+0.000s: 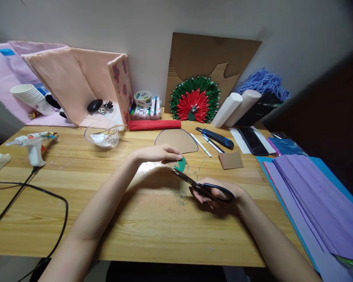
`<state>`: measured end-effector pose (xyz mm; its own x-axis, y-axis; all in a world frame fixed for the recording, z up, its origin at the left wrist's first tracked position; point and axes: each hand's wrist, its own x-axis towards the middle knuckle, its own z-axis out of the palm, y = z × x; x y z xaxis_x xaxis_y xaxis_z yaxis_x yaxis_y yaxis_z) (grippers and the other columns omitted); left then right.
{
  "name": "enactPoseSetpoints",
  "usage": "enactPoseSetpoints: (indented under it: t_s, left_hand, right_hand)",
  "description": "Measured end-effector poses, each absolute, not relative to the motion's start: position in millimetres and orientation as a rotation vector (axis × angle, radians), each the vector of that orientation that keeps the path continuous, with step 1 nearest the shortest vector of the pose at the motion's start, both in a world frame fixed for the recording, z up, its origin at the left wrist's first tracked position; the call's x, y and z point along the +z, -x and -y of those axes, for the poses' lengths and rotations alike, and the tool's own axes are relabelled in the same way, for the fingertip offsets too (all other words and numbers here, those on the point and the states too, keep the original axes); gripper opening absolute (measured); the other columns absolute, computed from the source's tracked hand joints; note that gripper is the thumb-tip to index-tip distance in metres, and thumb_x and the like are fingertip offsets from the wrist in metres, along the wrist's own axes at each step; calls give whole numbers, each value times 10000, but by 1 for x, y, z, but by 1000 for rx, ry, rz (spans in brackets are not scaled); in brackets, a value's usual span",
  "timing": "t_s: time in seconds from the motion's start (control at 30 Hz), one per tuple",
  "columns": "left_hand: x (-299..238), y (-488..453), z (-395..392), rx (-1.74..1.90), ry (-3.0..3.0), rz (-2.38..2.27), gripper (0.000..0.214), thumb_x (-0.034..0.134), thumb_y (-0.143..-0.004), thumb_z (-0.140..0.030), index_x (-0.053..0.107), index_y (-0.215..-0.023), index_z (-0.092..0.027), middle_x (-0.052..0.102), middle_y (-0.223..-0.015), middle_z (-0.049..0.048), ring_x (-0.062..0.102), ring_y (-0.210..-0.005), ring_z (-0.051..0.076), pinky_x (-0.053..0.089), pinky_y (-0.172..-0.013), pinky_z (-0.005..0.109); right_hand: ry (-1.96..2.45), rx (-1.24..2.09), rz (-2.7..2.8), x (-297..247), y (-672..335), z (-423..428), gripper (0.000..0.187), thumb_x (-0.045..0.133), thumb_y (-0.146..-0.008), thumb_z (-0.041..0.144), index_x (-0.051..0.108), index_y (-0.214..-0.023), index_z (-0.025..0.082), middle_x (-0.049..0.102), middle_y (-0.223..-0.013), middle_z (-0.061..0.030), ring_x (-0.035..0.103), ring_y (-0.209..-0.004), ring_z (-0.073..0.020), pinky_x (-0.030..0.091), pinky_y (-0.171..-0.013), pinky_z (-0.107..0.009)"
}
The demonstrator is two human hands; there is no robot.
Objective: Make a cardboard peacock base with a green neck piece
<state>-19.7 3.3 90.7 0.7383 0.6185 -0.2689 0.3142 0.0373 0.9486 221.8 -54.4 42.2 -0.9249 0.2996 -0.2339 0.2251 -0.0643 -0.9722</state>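
Note:
Between the thumb and fingers of my left hand (161, 153) is a small green cutout (180, 165), which looks like paper or card with a rounded edge. My right hand (208, 192) is wrapped round the handles of black-handled scissors (191, 181). The scissor tips lie at the lower left edge of the green cutout; whether the blades touch it I cannot tell. Just behind my left hand rests a half-round piece of cardboard (176, 141) with a blue outline. Small green scraps are scattered on the table below the hands.
On the wooden table (153, 227), a glue gun (33, 147) with a black cord stands left, near a clear bowl (102, 134). A red roll (154, 125), a utility knife (215, 138) and a red-green peacock (195, 100) are behind. Purple sheets (317, 199) lie right.

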Motion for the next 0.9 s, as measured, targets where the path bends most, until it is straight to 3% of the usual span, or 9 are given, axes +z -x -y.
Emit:
enactPoseSetpoints:
  t_s: [0.13, 0.37, 0.63, 0.9]
  left_hand:
    - [88, 18, -4, 285, -1561, -772, 197, 634, -724, -346, 709, -710, -165, 536, -557, 4, 381, -473, 90, 229, -422, 211]
    - [80, 18, -10, 330, -1631, -808, 283, 591, -760, -391, 701, -852, -147, 562, -629, 13, 400, -502, 87, 252, -440, 207]
    - [79, 22, -15, 468, -1672, -896, 373, 549, -772, -487, 556, -607, -153, 416, -551, -26, 370, -497, 86, 298, -488, 224]
    - [82, 19, -14, 511, -1699, -876, 368, 508, -806, -456, 460, -584, -167, 382, -551, -37, 352, -495, 80, 287, -498, 231]
  right_hand:
    - [647, 2144, 2146, 42, -222, 54, 757, 342, -599, 865, 520, -721, 139, 433, -522, 41, 439, -376, -80, 356, -357, -193]
    - [852, 2067, 2098, 44, -216, 55, 712, 414, -570, 850, 492, -641, 146, 446, -523, 40, 454, -361, -75, 340, -320, -175]
    - [914, 2045, 1929, 43, -215, 55, 669, 438, -580, 837, 450, -617, 170, 377, -449, 73, 371, -339, -61, 369, -310, -187]
    - [876, 2038, 1929, 42, -217, 54, 660, 431, -588, 837, 432, -606, 177, 372, -420, 76, 377, -314, -65, 318, -295, -178]
